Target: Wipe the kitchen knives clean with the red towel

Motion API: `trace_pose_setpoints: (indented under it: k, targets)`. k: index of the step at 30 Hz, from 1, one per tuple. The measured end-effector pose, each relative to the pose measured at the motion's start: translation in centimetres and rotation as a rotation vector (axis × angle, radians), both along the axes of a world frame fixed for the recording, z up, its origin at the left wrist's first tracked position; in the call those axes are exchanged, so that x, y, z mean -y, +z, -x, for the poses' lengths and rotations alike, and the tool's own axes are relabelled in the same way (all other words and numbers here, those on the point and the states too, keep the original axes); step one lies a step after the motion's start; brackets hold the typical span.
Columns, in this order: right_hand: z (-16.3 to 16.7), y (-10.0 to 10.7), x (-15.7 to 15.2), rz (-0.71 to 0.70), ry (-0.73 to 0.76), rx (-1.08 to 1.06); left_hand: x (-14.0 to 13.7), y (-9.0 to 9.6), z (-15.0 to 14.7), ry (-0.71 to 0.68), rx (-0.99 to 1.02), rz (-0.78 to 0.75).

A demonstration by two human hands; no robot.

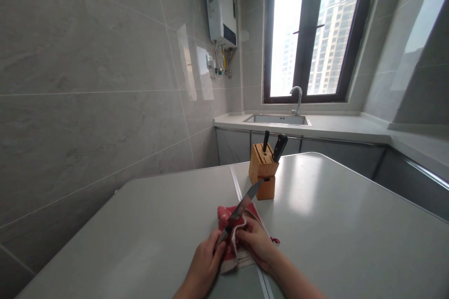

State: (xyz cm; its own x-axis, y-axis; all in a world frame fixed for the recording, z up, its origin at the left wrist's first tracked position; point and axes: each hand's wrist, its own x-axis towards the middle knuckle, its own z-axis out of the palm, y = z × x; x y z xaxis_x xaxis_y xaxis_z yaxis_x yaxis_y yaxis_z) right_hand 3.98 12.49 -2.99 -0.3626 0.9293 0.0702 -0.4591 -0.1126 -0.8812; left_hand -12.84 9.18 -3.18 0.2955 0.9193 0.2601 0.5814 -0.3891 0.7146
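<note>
My left hand (207,261) is closed around the dark handle of a kitchen knife (245,202), whose blade points up and away to the right. Pinched in my right hand (257,239) is a red and white cloth (229,258), with one fold gathered beside the lower part of the blade. More of the cloth lies on the table under the knife. Just beyond the blade's tip stands a wooden knife block (264,167) with two black-handled tools in its slots. My right fingertips are partly covered by the cloth.
The white folding table (157,224) has a metal seam running through its middle. Behind it, a counter (343,125) carries a sink (277,119) with a faucet (298,100) below the window. A water heater (220,4) hangs on the tiled wall at left.
</note>
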Motion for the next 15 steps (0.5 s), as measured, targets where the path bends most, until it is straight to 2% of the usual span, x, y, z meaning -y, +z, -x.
trace_pose_setpoints:
  k: [7,15]
  targets:
    - [-0.11,-0.51,-0.07,0.013,-0.003,0.0,-0.21,-0.24,0.01,-0.065,-0.002,-0.021]
    - [0.2,-0.91,-0.27,0.052,-0.041,-0.034,-0.3,-0.37,0.08,-0.073,-0.055,-0.013]
